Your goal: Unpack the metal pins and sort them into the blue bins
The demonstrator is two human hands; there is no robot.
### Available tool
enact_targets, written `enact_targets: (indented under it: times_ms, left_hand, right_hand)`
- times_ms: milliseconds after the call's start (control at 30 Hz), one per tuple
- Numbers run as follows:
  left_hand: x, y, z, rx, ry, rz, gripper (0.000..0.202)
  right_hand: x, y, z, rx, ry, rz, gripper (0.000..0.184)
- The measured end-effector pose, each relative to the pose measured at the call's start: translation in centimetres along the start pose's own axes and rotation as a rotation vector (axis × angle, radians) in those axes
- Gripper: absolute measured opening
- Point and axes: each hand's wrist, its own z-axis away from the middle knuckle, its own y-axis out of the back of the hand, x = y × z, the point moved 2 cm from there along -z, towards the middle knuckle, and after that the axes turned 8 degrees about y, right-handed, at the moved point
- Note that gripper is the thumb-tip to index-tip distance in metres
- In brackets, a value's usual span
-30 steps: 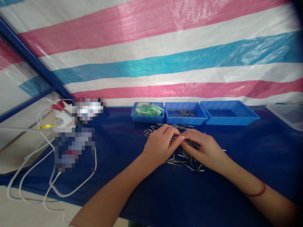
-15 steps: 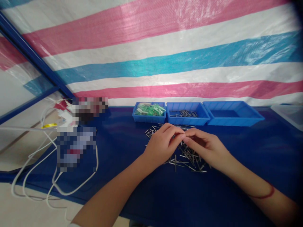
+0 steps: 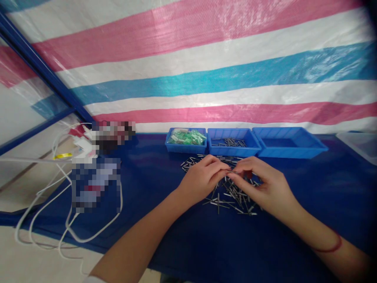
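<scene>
Over a loose heap of thin metal pins, my two hands meet at the fingertips. My left hand is closed in a pinch, thumb against forefinger, on one end of a thin metal pin. From the other side, the thumb and forefinger of my right hand close on the same pin. Only a short grey stretch of it shows between the fingers; the rest is hidden. Some pins in the heap have a dark shank and a brighter end.
Behind the heap stand a blue bin with green-and-clear plastic packets, a middle bin with more pins, and a wider bin. A clear container sits far right. White cables loop at left beside blurred items.
My right hand has drawn slightly right, opening a small gap between the fingertips where the pin now shows. My left hand has hardly moved. The heap and bins look the same.
</scene>
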Motion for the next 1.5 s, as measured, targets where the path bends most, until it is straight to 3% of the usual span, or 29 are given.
enact_targets:
  times_ms: [133, 267, 467, 667, 833, 1033, 1133, 1300, 1500]
  left_hand:
    - [0.3, -0.1, 0.1, -0.118, -0.046, 0.017, 0.025]
    - [0.8, 0.0, 0.2, -0.160, -0.051, 0.031, 0.028]
    - [1.1, 0.1, 0.2, -0.173, -0.039, 0.004, 0.026]
    - [0.8, 0.4, 0.1, -0.066, 0.028, -0.052, 0.023]
    - [-0.4, 0.8, 0.0, 0.050, 0.190, -0.147, 0.030]
    - [-1.4, 1.9, -0.4, 0.058, 0.209, -0.302, 0.026]
    - [-2.1, 2.7, -0.5, 0.005, 0.201, -0.366, 0.026]
    - [-2.9, 3.6, -0.6, -0.070, 0.229, -0.402, 0.026]
    - [-2.0, 2.0, -0.6, -0.162, 0.020, -0.393, 0.023]
  right_hand:
    - [-0.7, 0.4, 0.0, -0.017, 0.126, 0.062, 0.011]
    - [-1.0, 0.5, 0.0, -0.002, 0.148, 0.087, 0.015]
    - [-0.9, 0.6, -0.1, -0.021, 0.040, 0.078, 0.023]
    - [-0.6, 0.4, -0.4, -0.074, -0.058, 0.042, 0.018]
    - [1.8, 0.8, -2.4, 0.002, -0.078, 0.173, 0.015]
    - [5.8, 1.4, -5.2, 0.038, -0.070, 0.512, 0.020]
    - [5.4, 1.7, -4.6, 0.042, -0.090, 0.577, 0.023]
    - [3.4, 1.7, -1.7, -0.010, -0.124, 0.433, 0.017]
    - [4.0, 1.3, -0.4, -0.100, -0.180, 0.299, 0.016]
